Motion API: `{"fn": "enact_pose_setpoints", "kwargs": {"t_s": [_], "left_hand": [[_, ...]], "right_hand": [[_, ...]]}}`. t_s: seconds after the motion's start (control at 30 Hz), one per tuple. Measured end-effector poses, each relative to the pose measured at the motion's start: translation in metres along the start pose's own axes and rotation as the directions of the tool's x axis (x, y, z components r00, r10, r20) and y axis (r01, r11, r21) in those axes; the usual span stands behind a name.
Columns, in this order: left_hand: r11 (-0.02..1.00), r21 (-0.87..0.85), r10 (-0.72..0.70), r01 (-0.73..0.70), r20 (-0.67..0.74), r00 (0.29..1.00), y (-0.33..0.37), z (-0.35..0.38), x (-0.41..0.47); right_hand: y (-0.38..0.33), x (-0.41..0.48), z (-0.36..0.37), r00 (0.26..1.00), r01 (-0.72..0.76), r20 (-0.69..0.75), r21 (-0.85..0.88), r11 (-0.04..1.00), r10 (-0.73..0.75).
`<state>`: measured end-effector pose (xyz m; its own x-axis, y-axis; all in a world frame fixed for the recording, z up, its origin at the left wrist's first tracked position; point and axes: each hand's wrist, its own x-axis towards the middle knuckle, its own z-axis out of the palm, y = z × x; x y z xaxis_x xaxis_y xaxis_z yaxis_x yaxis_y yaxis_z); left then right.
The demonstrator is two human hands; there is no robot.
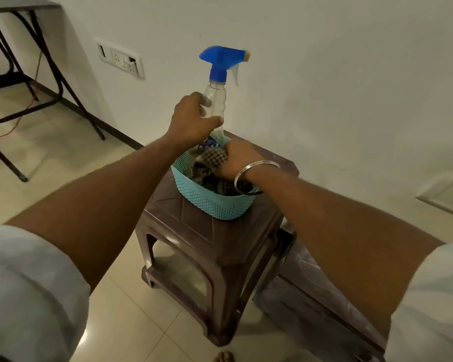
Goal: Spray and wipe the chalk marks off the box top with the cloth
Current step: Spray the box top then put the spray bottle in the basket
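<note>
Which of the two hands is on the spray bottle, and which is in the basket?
The left hand grips the clear spray bottle by its body; the right hand, bangle at its wrist, grips the checked cloth in the teal basket.

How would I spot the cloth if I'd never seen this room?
Find the brown plastic stool against the white wall; a teal basket sits on it. The cloth is the checked fabric in that basket, gripped by the right hand, beside the clear spray bottle.
</note>
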<state>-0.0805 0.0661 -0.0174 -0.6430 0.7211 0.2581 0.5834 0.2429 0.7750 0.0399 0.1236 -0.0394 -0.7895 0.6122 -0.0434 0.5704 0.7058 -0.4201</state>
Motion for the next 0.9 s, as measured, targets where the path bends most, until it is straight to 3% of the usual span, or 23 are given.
{"fn": "enact_pose_setpoints", "kwargs": {"t_s": [0.1, 0.17, 0.2, 0.27, 0.33, 0.47, 0.53, 0.67, 0.8, 0.9], "left_hand": [[0.995, 0.041, 0.093, -0.093, 0.016, 0.996, 0.013, -0.004, -0.003], [0.987, 0.057, 0.150, -0.151, 0.020, 0.988, 0.032, -0.010, -0.004], [0.984, 0.052, 0.169, -0.170, 0.025, 0.985, 0.043, -0.014, -0.003], [0.974, 0.029, 0.223, -0.225, 0.044, 0.974, 0.074, -0.022, -0.002], [0.950, 0.022, 0.309, -0.310, 0.058, 0.949, 0.113, -0.025, -0.005], [0.911, 0.009, 0.411, -0.413, 0.088, 0.908, 0.179, -0.013, -0.021], [0.885, -0.016, 0.463, -0.465, 0.117, 0.879, 0.211, 0.005, -0.034], [0.835, -0.104, 0.550, -0.540, 0.191, 0.813, 0.264, 0.054, -0.075], [0.815, -0.267, 0.577, -0.515, 0.282, 0.767, 0.296, 0.111, -0.124], [0.857, -0.292, 0.515, -0.425, 0.471, 0.716, 0.302, 0.146, -0.154]], "right_hand": [[0.010, -0.006, -0.027, 0.978, -0.124, -0.120, 0.312, 0.942, 0.169], [0.019, -0.019, -0.049, 0.934, -0.164, -0.168, 0.583, 0.796, 0.315], [0.026, -0.026, -0.058, 0.909, -0.162, -0.148, 0.736, 0.657, 0.390], [0.044, -0.048, -0.076, 0.879, -0.122, -0.028, 0.952, 0.282, 0.476], [0.069, -0.077, -0.093, 0.892, -0.036, 0.048, 0.999, -0.035, 0.450], [0.115, -0.145, -0.116, 0.909, 0.147, 0.013, 0.925, -0.350, 0.416], [0.144, -0.180, -0.123, 0.919, 0.207, -0.018, 0.872, -0.443, 0.394], [0.188, -0.249, -0.134, 0.928, 0.246, -0.055, 0.834, -0.494, 0.368], [0.220, -0.304, -0.133, 0.904, 0.260, -0.068, 0.870, -0.418, 0.421], [0.246, -0.338, -0.129, 0.837, 0.284, -0.036, 0.881, -0.378, 0.546]]}}
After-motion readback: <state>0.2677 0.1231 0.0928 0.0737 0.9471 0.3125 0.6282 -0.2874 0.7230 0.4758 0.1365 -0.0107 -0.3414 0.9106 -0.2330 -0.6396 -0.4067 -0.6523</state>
